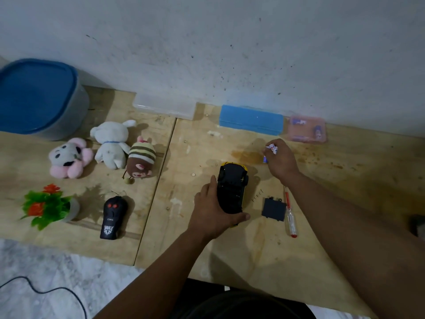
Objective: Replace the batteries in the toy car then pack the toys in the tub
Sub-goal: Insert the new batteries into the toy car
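The yellow toy car [232, 187] lies upside down on the wooden board, its black underside facing up. My left hand [212, 211] grips its near end, thumb round the back. My right hand [281, 160] hovers just right of the car's front and holds small white and blue batteries [271, 149] in curled fingers. The black battery cover [273, 209] lies right of the car, with several tiny screws [257, 195] beside it. A clear-handled screwdriver [290, 215] rests next to the cover. The blue-lidded tub [39, 97] stands at the far left.
Three plush toys [110, 145] lie left of the car: a pink and grey one, a white one, a striped brown one. A black remote [112, 217] and a fake potted plant [49, 207] sit nearer. A clear box [164, 107], blue case [250, 119] and pink box [307, 128] line the wall.
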